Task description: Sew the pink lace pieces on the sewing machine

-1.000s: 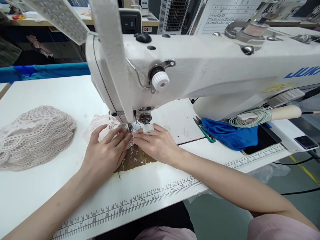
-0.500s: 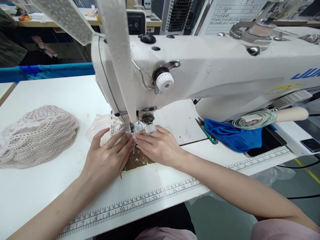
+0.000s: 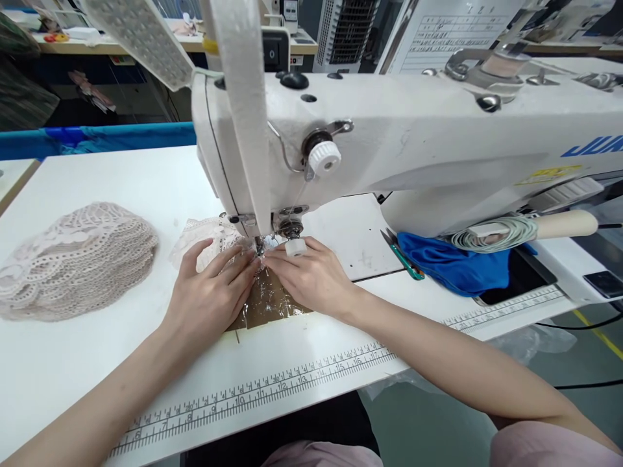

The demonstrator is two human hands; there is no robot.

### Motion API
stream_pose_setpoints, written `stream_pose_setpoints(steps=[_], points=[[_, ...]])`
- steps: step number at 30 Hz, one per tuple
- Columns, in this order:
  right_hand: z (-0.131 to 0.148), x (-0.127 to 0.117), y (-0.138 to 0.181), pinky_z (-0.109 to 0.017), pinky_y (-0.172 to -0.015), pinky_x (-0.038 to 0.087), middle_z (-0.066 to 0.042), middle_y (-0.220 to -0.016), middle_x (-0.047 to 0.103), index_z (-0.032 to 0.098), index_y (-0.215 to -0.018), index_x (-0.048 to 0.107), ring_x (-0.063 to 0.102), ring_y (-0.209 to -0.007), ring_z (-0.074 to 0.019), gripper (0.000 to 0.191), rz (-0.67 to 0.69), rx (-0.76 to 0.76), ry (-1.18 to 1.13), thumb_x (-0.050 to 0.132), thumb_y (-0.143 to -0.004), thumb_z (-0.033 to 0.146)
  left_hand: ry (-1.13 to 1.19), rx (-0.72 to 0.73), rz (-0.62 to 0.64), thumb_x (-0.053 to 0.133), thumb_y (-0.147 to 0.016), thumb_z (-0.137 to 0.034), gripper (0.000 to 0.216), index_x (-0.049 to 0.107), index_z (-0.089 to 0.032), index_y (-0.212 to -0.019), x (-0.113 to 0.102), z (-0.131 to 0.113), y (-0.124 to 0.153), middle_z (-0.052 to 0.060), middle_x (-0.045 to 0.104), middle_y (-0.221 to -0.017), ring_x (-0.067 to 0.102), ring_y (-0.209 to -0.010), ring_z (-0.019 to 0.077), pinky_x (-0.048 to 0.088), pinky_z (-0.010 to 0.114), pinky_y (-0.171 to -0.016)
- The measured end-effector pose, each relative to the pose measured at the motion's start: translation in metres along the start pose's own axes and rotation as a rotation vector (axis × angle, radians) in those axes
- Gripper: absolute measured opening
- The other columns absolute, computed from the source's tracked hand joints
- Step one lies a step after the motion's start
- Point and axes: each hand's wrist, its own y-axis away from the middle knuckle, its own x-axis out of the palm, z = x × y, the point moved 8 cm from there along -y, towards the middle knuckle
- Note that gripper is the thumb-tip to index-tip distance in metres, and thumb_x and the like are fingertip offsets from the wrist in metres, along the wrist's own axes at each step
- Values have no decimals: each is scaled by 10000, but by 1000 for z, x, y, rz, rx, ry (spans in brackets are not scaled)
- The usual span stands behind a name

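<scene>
Both the left hand (image 3: 207, 295) and right hand (image 3: 311, 279) press flat, fingers open, guiding the small pale lace piece (image 3: 207, 237) under the white sewing machine's needle (image 3: 259, 245); steady feeding seems needed.

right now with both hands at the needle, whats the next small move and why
Probably ease the lace piece a little further back under the presser foot. Both the left hand and right hand press flat on it with fingertips meeting just before the foot, and most of the lace already lies behind the sewing machine needle.

Left hand (image 3: 209, 295): fingers now slightly nearer the needle (image 3: 259, 245).
Right hand (image 3: 311, 275): fingertips edged closer to the needle.
Lace piece (image 3: 207, 237): fed slightly further past the needle.
</scene>
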Motion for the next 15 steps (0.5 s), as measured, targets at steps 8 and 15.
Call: stream_pose_setpoints(steps=[8,15], points=[[-2,1,3,-339,-836,453,-36,-1031,726,176,-1071,700,618,-941,-187,395,24,-17,-19,453,-828,-14,28,-15,-68,573,-891,-153,165,685,-115,-1007,-12,-13,0,48,753,-977,686,-970,229,383,479,-994],[-1,2,5,-355,-866,443,-32,-1056,721,194,-1042,707,611,-954,-185,367,24,-38,-8,475,-837,-3,35,-33,-75,548,-906,-156,170,686,-119,-999,-9,-12,2,47,754,-972,689,-972,216,380,473,-1016]])
